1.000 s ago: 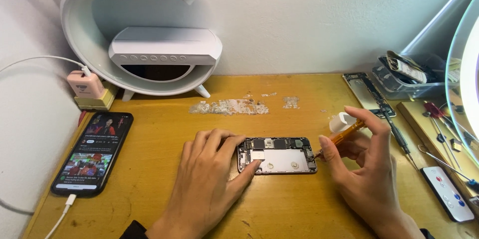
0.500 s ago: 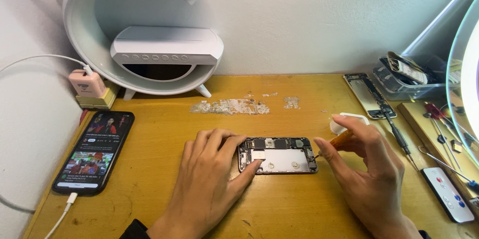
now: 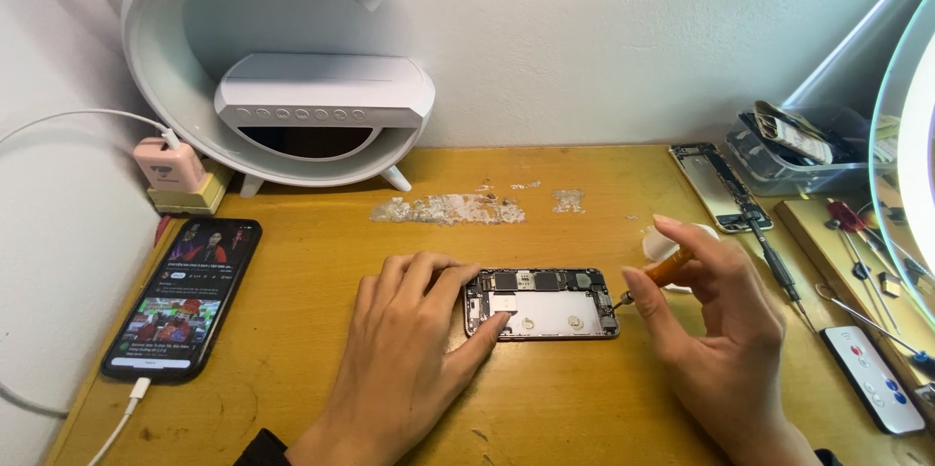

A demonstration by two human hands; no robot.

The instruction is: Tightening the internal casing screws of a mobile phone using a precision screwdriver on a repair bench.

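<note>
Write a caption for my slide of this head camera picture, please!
Left hand steadies an opened phone on a wooden desk while the right hand works an orange-handled screwdriver at its edge.

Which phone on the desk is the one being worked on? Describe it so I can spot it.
Start at the white arched lamp at the desk's back. In front of it, mid-desk, lies the opened phone body between both hands, its circuit boards exposed; the phone at left has a lit screen.

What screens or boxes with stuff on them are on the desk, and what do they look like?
Black phone: left side of the desk, plugged in, tall lit screen with colourful pictures.
Opened phone: middle, under the left hand; no screen, grey metal insides.
Detached phone panel: back right, dark and shiny.
Small white remote: front right, red and blue buttons.
Clear plastic box: back right corner.
</note>
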